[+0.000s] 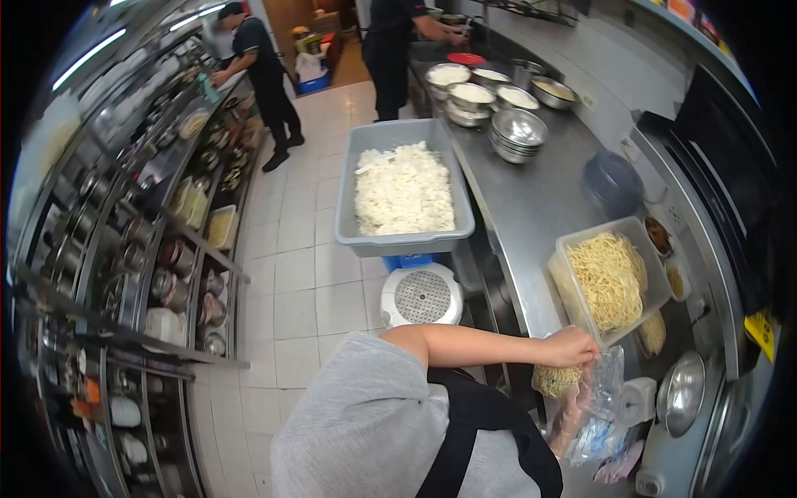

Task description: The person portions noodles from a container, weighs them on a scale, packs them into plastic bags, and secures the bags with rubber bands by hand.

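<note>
My left hand (573,346) is closed, its fingers pinched on the gathered top of a clear plastic bag of noodles (556,381). Just below it, my right hand (571,408) reaches up to the same spot, its fingers closed and partly hidden behind clear film. Loose clear plastic (608,382) hangs beside both hands. Above them on the counter stands a translucent tub (569,286) heaped with yellow noodles (608,278). To the right of my hands is a small white scale (638,401). More plastic bags (599,438) lie below.
A grey bin of white rice-like food (404,191) stands near a white round-topped stool (422,296). Steel bowls (519,133) line the steel counter (519,207). A metal bowl (682,394) leans at the right. Two co-workers (259,66) stand farther back, beside shelves (166,249).
</note>
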A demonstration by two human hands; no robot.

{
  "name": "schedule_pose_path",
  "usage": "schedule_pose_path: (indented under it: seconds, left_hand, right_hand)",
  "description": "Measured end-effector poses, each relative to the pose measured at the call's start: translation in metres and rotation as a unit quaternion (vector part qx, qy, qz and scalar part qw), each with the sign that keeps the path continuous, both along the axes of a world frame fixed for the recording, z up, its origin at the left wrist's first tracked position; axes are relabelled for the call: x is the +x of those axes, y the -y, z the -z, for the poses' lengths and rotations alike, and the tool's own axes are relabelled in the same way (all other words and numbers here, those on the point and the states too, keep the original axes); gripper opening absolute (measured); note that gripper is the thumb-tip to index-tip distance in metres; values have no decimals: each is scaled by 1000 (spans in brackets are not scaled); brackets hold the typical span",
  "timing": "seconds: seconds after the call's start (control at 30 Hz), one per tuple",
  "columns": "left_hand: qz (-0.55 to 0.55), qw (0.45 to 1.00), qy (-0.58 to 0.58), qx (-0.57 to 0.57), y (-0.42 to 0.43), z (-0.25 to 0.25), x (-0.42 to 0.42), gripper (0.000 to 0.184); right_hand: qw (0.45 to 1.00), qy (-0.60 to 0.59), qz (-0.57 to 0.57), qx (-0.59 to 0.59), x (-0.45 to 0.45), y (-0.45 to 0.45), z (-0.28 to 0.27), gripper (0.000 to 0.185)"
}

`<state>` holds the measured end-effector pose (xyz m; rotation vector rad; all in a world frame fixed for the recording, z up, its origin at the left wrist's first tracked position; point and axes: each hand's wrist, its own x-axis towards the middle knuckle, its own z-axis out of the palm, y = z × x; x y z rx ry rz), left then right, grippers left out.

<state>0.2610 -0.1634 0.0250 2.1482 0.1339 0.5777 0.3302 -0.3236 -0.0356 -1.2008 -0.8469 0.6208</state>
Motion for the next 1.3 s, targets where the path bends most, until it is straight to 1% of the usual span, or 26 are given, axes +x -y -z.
schedule_pose_path:
  seconds: [0.03, 0.1, 0.13, 0.17, 0.2, 0.23, 0.27, 0.3, 0.37, 0.43, 0.47, 0.5, 0.53, 0.57, 0.6, 0.63, 0.7, 0.73, 0.83, 0.87, 0.9, 0.97, 1.0, 1.1, 1.23, 1.3]
  left_hand:
    - [-9, 1000, -1, 2, -2, 1, -6, 13]
    - [-27, 994, 6, -108, -5, 8, -10, 13]
    - [-21, 994, 3, -104, -7, 11, -10, 13]
    - [-6, 989, -4, -148, -10, 16, -8, 13]
    - [10, 981, -11, -194, -10, 19, -6, 14]
    - [19, 981, -14, -195, -9, 23, -1, 14]
    - [32, 972, 23, -233, -5, 27, 6, 15]
    - [47, 959, 58, -275, 1, 33, 12, 17]
    - [80, 949, 44, -301, 7, 42, 20, 19]
    - [88, 958, 33, -270, 6, 48, 21, 17]
    - [85, 968, -34, -234, 3, 54, 22, 15]
    - [100, 967, -35, -233, 2, 56, 22, 15]
    - [125, 960, -8, -250, 1, 58, 23, 15]
    - [149, 951, 16, -271, 0, 62, 24, 17]
    - [166, 954, -1, -251, -4, 65, 28, 37]
    - [177, 951, -7, -255, -5, 68, 33, 37]
    - [165, 984, 18, -64, -6, 70, 41, 55]
    - [153, 985, 4, -80, -1, 69, 43, 60]
    - [113, 985, -6, -129, 17, 70, 46, 59]
    - [92, 991, 36, -88, 22, 84, 49, 49]
    - [89, 991, 37, -88, 26, 86, 49, 49]
    - [86, 990, 104, 37, 30, 91, 48, 37]
    - [82, 992, 92, 38, 32, 91, 46, 29]
    - [60, 994, 67, 66, 32, 94, 49, 29]
    - [75, 996, 47, -4, 25, 95, 45, 30]
    - [79, 996, 42, -27, 24, 89, 39, 29]
  right_hand:
    - [1000, -1, -9, 2, 4, -7, 7, 60]
    - [985, 93, 80, -124, 19, -19, 15, 39]
    - [976, 129, 106, -139, 24, -21, 15, 25]
    - [976, 126, 113, -137, 32, -22, 9, 25]
    - [951, 244, 133, -134, 40, -20, -3, 23]
    - [912, 357, 152, -135, 45, -17, -16, 21]
    - [877, 423, 182, -139, 44, -15, -35, 18]
    - [874, 419, 193, -153, 46, -15, -39, 18]
    - [827, 503, 236, -89, 51, -6, -40, 19]
    - [829, 497, 245, -75, 52, 2, -15, 18]
    - [874, 405, 248, -107, 50, 5, 3, 18]
    - [908, 308, 248, -135, 48, 8, 10, 17]
    - [880, 365, 241, -184, 53, 14, 12, 18]
    - [877, 363, 251, -192, 51, 16, 5, 18]
    - [889, 335, 246, -195, 44, 14, -8, 18]
    - [900, 306, 240, -196, 39, 11, -18, 19]
    - [898, 323, 243, -171, 37, 12, -22, 19]
    - [884, 354, 238, -193, 39, 12, -23, 19]
    - [867, 401, 219, -200, 40, 15, -34, 19]
    - [867, 415, 205, -185, 39, 16, -39, 19]
    - [867, 417, 202, -184, 38, 16, -43, 19]
    - [878, 407, 187, -166, 37, 13, -48, 20]
    - [879, 410, 182, -159, 38, 14, -46, 20]
    - [890, 343, 210, -217, 45, 16, -39, 23]
    - [918, 270, 218, -190, 44, 12, -56, 19]
    - [928, 255, 205, -176, 55, 12, -46, 16]
